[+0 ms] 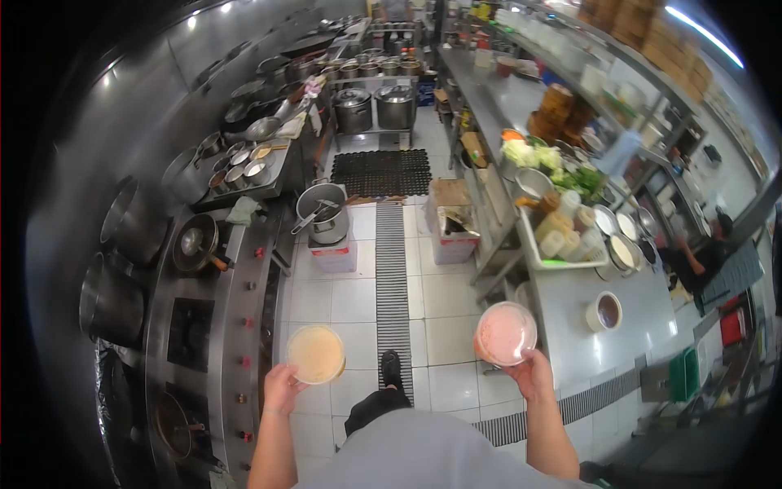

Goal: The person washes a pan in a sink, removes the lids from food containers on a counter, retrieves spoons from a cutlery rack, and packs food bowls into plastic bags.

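My left hand (281, 389) is closed on the near edge of a round plastic tub (316, 354) with a pale yellow top. In my right hand (533, 375) is another round plastic tub (505, 332), its contents pinkish red under what looks like a shiny clear lid. Both tubs are held out in front of me, one on each side, above the white tiled floor (452, 326). The undersides of the tubs are hidden.
To the left runs a stove (208, 326) with pans and pots. A steel counter (562, 314) on the right bears a bottle tray (538, 259) and a tub of dark sauce (604, 311). Ahead, a large pot (322, 213) stands beside the floor drain (391, 285). Another person (709, 257) is at far right.
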The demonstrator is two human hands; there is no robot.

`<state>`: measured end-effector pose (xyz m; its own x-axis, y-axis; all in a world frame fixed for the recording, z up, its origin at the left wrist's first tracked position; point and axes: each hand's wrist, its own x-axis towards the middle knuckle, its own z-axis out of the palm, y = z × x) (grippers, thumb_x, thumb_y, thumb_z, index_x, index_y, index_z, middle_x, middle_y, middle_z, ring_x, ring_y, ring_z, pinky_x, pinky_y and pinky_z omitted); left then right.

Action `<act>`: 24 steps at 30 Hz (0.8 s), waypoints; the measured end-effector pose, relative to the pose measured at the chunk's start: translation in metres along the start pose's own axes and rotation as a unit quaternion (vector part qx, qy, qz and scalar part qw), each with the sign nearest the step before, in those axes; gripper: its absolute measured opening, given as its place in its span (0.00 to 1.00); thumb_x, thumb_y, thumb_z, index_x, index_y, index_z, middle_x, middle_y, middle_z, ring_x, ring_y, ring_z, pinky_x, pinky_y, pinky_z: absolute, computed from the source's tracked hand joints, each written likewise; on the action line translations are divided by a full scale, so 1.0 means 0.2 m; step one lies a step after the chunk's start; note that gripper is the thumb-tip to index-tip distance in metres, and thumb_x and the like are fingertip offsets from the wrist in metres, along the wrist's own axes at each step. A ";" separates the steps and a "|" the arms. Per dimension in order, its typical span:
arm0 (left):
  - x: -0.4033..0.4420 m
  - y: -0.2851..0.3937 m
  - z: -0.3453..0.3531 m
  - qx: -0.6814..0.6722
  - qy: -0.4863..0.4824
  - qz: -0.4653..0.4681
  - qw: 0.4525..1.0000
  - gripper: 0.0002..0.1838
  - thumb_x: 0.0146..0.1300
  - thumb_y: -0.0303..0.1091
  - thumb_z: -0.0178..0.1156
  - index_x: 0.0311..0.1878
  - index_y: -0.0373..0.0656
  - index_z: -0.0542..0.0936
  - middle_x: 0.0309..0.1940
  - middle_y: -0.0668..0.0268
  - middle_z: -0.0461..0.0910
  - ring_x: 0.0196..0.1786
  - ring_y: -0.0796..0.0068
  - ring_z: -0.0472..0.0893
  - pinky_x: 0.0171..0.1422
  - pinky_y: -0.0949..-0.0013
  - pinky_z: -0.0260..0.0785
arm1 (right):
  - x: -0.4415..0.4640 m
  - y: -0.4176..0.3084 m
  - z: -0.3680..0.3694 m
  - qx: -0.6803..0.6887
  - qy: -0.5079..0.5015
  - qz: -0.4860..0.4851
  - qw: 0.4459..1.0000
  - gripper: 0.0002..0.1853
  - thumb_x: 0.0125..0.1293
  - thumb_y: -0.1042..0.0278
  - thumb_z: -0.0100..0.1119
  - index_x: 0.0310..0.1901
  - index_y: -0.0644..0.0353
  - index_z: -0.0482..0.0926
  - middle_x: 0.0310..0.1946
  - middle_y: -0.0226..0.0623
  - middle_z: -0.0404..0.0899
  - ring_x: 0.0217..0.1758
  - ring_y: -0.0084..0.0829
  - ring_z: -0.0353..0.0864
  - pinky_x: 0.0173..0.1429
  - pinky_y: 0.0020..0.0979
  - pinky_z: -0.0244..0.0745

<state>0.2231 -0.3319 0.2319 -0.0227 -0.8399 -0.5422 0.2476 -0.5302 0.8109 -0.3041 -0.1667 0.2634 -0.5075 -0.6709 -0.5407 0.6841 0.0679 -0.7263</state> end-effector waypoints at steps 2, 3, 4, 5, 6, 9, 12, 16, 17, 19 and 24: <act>0.14 0.07 -0.02 -0.005 0.025 0.007 1.000 0.05 0.65 0.28 0.57 0.41 0.39 0.74 0.42 0.60 0.81 0.46 0.66 0.83 0.54 0.50 0.78 | 0.22 -0.03 0.16 -0.004 -0.022 0.013 1.000 0.21 0.64 0.70 0.53 0.57 0.71 0.70 0.57 0.51 0.76 0.56 0.45 0.80 0.54 0.52 0.80; 0.21 0.11 -0.01 -0.007 0.042 0.008 0.999 0.03 0.66 0.28 0.57 0.39 0.40 0.73 0.40 0.61 0.80 0.45 0.67 0.83 0.53 0.51 0.79 | 0.32 -0.05 0.25 -0.011 -0.027 0.017 0.999 0.21 0.64 0.70 0.53 0.57 0.71 0.70 0.57 0.51 0.76 0.56 0.45 0.80 0.54 0.52 0.80; 0.27 0.15 0.00 -0.008 0.058 0.008 0.998 0.04 0.66 0.28 0.57 0.36 0.42 0.72 0.39 0.62 0.80 0.44 0.68 0.83 0.52 0.52 0.79 | 0.40 -0.07 0.34 -0.003 -0.011 0.026 1.000 0.21 0.64 0.70 0.53 0.57 0.71 0.70 0.57 0.50 0.76 0.57 0.45 0.80 0.54 0.51 0.79; 0.33 0.20 0.03 -0.009 0.063 0.006 0.998 0.04 0.66 0.28 0.57 0.36 0.42 0.72 0.39 0.62 0.80 0.44 0.68 0.83 0.52 0.52 0.79 | 0.47 -0.07 0.41 0.008 0.006 0.035 0.999 0.21 0.65 0.70 0.52 0.58 0.70 0.69 0.58 0.49 0.76 0.57 0.45 0.80 0.53 0.50 0.79; 0.41 0.26 0.06 -0.013 0.061 0.016 0.998 0.04 0.66 0.28 0.57 0.36 0.42 0.72 0.38 0.62 0.80 0.44 0.69 0.83 0.52 0.52 0.80 | 0.54 -0.08 0.48 0.008 0.006 0.037 0.999 0.21 0.65 0.70 0.52 0.58 0.70 0.69 0.58 0.49 0.76 0.57 0.45 0.80 0.53 0.50 0.79; 0.69 0.42 0.16 -0.019 0.047 0.031 0.998 0.04 0.65 0.28 0.57 0.35 0.43 0.72 0.38 0.63 0.80 0.43 0.70 0.83 0.52 0.54 0.80 | 0.74 -0.11 0.64 -0.009 -0.008 0.033 0.999 0.22 0.66 0.67 0.54 0.59 0.66 0.69 0.58 0.49 0.75 0.57 0.46 0.80 0.56 0.52 0.79; 0.98 0.61 0.34 -0.015 0.030 0.042 0.999 0.04 0.65 0.29 0.58 0.36 0.43 0.72 0.38 0.63 0.81 0.43 0.70 0.83 0.53 0.54 0.79 | 0.93 -0.18 0.79 0.017 0.004 0.040 0.999 0.22 0.66 0.67 0.54 0.60 0.66 0.69 0.59 0.49 0.74 0.58 0.47 0.80 0.56 0.52 0.79; 1.36 0.75 0.55 -0.016 0.010 0.042 0.999 0.04 0.66 0.30 0.57 0.38 0.41 0.72 0.38 0.63 0.82 0.44 0.69 0.84 0.55 0.54 0.79 | 1.19 -0.27 0.94 0.010 0.021 0.036 0.999 0.20 0.66 0.68 0.53 0.57 0.67 0.70 0.58 0.49 0.75 0.57 0.45 0.79 0.57 0.52 0.78; 1.39 0.81 0.64 -0.016 0.014 0.037 0.999 0.04 0.66 0.30 0.57 0.38 0.41 0.72 0.38 0.63 0.82 0.44 0.69 0.84 0.55 0.54 0.79 | 1.26 -0.30 0.96 0.006 0.022 0.036 0.999 0.17 0.66 0.70 0.52 0.55 0.67 0.71 0.57 0.48 0.75 0.57 0.44 0.78 0.57 0.52 0.77; 1.48 0.95 0.85 -0.021 0.021 0.048 0.998 0.04 0.66 0.30 0.57 0.38 0.41 0.73 0.33 0.66 0.79 0.38 0.72 0.82 0.54 0.55 0.79 | 1.49 -0.31 0.96 -0.005 0.012 0.043 0.999 0.19 0.65 0.68 0.54 0.55 0.67 0.71 0.57 0.48 0.75 0.57 0.45 0.79 0.56 0.52 0.78; 1.77 1.06 1.06 -0.044 0.050 0.047 0.997 0.04 0.65 0.30 0.57 0.37 0.41 0.73 0.32 0.66 0.78 0.34 0.74 0.80 0.53 0.54 0.80 | 1.99 -0.49 1.24 -0.016 -0.004 0.057 0.998 0.19 0.65 0.68 0.56 0.55 0.67 0.73 0.56 0.46 0.77 0.55 0.44 0.80 0.53 0.51 0.79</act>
<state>0.0633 -0.7670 0.2584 0.1002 -0.8677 -0.4869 0.3282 -0.4331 0.8394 -0.4422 -0.6235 0.2247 -0.4221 -0.6635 -0.6177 0.7203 0.1682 -0.6729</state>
